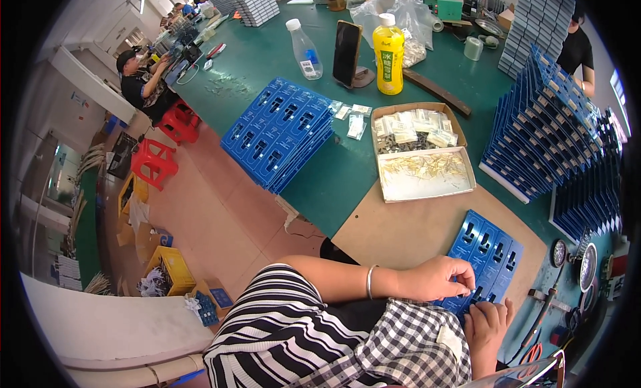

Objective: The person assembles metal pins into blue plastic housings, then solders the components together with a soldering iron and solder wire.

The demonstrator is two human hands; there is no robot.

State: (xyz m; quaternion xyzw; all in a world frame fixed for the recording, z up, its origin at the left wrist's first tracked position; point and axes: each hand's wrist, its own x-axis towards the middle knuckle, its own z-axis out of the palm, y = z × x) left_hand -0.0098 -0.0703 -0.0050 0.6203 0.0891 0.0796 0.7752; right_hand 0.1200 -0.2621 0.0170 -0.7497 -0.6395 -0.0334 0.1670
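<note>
Blue panel (486,258) lies near the right edge of the brown sheet (394,234). Left hand (437,278) pinched narrow over it; can't tell if anything's held. Right hand (487,321) curled at panel's near edge, grip unclear: best brace there, keep panel flat, press straight down.

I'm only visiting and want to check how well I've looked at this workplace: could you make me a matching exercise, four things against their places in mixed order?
Things
1. Single blue panel
2. Phone
3. Silver bracelet
4. Clear bottle

Places
A. Around the left wrist
B. Standing on the green table, white cap on
C. On the brown board, at the left hand and right hand
D. Propped up on a stand

Pairs: 1-C, 2-D, 3-A, 4-B
</note>
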